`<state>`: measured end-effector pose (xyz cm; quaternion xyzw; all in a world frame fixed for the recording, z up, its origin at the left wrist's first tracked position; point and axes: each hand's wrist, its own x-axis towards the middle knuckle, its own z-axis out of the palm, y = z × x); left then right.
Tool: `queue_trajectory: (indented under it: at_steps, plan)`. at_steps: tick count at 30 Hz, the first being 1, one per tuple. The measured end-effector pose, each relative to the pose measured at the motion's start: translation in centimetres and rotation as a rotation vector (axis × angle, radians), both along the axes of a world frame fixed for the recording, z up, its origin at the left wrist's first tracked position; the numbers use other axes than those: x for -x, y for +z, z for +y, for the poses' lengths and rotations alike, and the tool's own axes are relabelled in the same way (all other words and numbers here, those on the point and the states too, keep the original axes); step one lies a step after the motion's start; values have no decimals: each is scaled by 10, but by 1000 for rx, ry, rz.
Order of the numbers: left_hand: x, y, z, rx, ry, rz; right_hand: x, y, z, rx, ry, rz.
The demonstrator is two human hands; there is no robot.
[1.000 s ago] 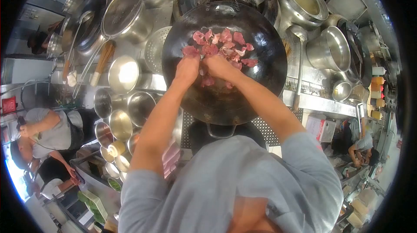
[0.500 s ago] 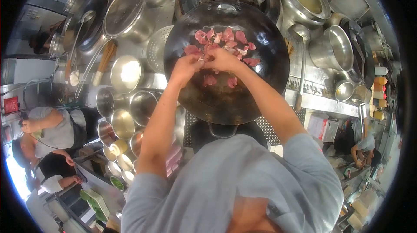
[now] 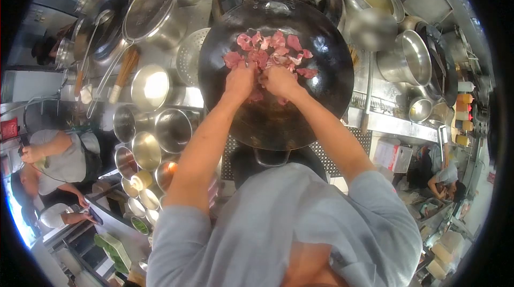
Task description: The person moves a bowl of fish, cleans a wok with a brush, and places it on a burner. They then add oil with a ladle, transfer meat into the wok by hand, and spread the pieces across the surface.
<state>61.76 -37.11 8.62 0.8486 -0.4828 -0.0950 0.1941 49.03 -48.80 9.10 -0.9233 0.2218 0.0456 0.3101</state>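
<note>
A big dark wok [image 3: 225, 35] stands in front of me, with thin slices of raw red meat [image 3: 278, 41] spread over its middle. Both of my hands are low over the wok, close together at the near side of the meat. My left hand [image 3: 241, 79] is closed, knuckles up, its fingertips hidden at the slices. Just to its right, my right hand [image 3: 280, 80] is also closed, with its fingers curled into the meat. A few slices lie below and between the hands, partly covered by them.
Left of the wok are a perforated skimmer [image 3: 188, 57], a deep pot [image 3: 160, 25] and several metal containers [image 3: 146, 149]. On the right lie a ladle handle [image 3: 369, 86] and a steel pot [image 3: 409, 59]. Co-workers [image 3: 61, 158] stand at the far left; another person [image 3: 443, 180] is at right.
My hands have moved slightly apart from their joined position and now press side by side into the meat. The view has shifted a little.
</note>
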Motion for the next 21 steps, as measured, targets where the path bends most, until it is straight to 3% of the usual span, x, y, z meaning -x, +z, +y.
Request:
queue_trajectory:
  at_steps: [2, 3, 5, 6, 9, 10, 14, 21]
  plan:
    - [-10, 4, -4, 7, -39, -34, 0, 9, 13, 128, 108, -53]
    - [-15, 27, -4, -88, 31, 40, 1, -5, 21, 170, 149, -102]
    - [-25, 58, 4, 47, 48, 25, 3, -11, 35, 178, 256, -128]
    - [-31, 57, 7, 64, 77, 24, 3, -13, 35, 143, 262, -149]
    - [-32, 52, 18, 66, -295, -145, 2, -16, 28, 79, 280, -171]
    - [-30, 36, 19, -74, -329, -177, 1, -15, 25, 80, 277, -146]
    - [-27, 10, 25, -36, -373, -294, 3, 2, 21, 86, 317, -85]
    - [-5, 19, 8, -183, -10, -211, 9, -3, 11, 109, 153, -188]
